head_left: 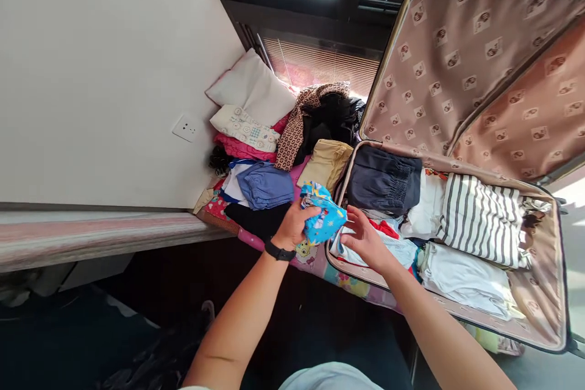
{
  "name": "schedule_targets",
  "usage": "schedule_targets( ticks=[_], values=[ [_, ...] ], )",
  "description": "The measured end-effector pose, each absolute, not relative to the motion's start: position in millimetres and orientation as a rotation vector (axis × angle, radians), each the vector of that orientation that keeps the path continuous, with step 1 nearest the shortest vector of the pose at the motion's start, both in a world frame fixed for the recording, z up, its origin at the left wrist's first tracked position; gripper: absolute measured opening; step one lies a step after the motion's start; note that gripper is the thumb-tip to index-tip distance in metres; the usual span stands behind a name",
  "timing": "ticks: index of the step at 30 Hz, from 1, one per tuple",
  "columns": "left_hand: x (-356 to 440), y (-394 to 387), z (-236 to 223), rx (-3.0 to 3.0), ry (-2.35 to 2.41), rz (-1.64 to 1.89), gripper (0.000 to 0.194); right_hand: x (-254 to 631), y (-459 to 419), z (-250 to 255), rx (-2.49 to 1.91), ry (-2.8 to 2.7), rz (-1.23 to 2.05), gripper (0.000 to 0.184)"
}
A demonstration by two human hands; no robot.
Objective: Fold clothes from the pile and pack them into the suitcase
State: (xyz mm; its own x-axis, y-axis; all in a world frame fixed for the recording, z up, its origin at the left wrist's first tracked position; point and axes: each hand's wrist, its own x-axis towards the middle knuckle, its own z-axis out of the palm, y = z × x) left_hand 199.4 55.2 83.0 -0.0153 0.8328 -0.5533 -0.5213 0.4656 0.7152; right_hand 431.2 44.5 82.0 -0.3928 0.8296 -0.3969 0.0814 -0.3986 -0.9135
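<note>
So the left grip (295, 224) has a small blue printed cloth (323, 219) bunched up, thumb over the top, and the right grip (365, 241) is half spread right at the cloth's other edge; can't tell if those fingertips actually touch it. My worry is that basically one hand is carrying it. It looks soft and loosely folded, so if the left thumb eases off before the right side has a proper hold, I'd expect the folds to flop open. Worse, the near edge of the patterned cover (350, 283) is just below both grips with a dark gap on the body side of it, so a slip there could land it out of reach. Also, the open suitcase (542, 304) has its rim running right under the right grip, and a dangling corner could snag on it. Just beyond and right of that grip there's a red cloth (384, 229) and navy folded trousers (384, 180); a careless wrist could rumple those. Tan folded cloth (322, 161) sits beyond the left grip, close enough to get nudged by a wide swing.
</note>
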Motion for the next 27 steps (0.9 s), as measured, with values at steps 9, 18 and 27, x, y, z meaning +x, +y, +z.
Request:
schedule_targets(
  ticks=[9,18,27],
  values=[
    [305,40,94,0.232,1.066,1.213,0.05,491,31,108,-1.429,-0.684,1.833,0.056],
    [378,24,52,0.829,1.404,0.953,0.03,613,5,67,-1.705,-0.6,1.601,0.061],
    [526,-14,54,0.954,1.2,0.835,0.039,674,-12,50,-1.649,-1.279,1.364,0.096]
  ],
)
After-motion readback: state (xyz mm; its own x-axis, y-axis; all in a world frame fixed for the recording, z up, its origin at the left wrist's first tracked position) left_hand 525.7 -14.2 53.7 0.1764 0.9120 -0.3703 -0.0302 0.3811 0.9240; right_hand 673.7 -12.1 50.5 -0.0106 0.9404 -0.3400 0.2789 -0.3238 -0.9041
